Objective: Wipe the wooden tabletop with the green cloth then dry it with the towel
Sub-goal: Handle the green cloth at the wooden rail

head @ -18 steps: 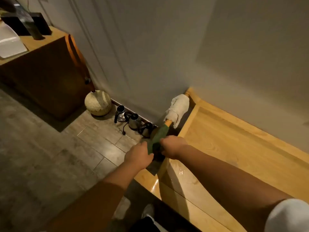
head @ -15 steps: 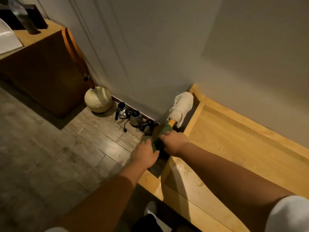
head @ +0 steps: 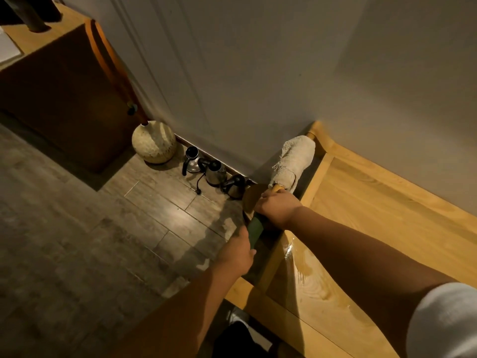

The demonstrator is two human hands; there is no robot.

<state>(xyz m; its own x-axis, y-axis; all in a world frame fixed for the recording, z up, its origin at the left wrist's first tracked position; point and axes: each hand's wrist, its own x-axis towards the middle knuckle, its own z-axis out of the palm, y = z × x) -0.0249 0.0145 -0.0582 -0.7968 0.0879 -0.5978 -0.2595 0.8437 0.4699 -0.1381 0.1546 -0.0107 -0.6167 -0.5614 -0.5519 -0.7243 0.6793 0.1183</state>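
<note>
Wet sheen is seen on the tabletop near its left edge, so wiping is judged at least partly done; drying not started. The green cloth is held over the rail at that left edge: the right hand is closed on its far end, the left hand closed on its near end. The towel is draped on the same rail, beyond the cloth, untouched. Versus 0.5 s ago: the hands are now further apart along the rail, and the cloth is stretched between them.
</note>
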